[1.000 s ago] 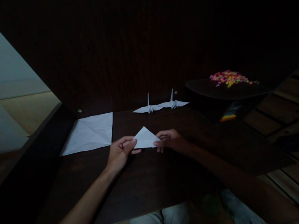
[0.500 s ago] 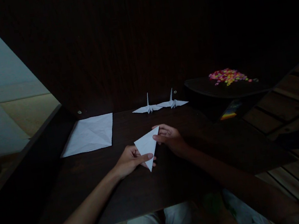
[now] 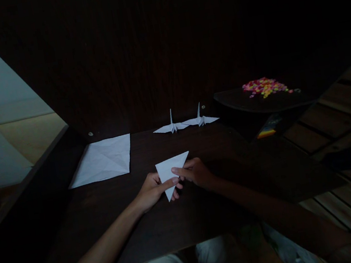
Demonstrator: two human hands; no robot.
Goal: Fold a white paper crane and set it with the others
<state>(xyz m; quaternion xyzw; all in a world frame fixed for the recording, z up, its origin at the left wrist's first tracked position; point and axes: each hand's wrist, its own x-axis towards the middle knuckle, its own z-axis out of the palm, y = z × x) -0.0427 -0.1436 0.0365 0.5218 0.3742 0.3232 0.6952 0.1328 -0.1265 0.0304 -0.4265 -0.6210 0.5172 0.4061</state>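
A folded triangle of white paper (image 3: 168,168) is held above the dark desk between both hands. My left hand (image 3: 153,189) grips it from the left, thumb on top and fingers beneath. On the right, my right hand (image 3: 198,173) pinches the long edge near its middle, with the thumb lying on the paper. Both thumbs are close together there. Beyond the hands, two white paper cranes (image 3: 172,127) (image 3: 201,120) stand side by side against the back panel, wings touching or overlapping. A creased white paper sheet (image 3: 105,160) lies flat at the left.
A raised dark shelf (image 3: 233,101) at the right carries a heap of small colourful pieces (image 3: 265,87). Below it sits an item with a yellow-orange stripe (image 3: 266,133). A low side board (image 3: 37,184) borders the desk (image 3: 152,237) on the left.
My right hand has slid from the paper's upper tip down along its edge, closer to my left thumb. The triangle has turned slightly clockwise. The view has shifted a little.
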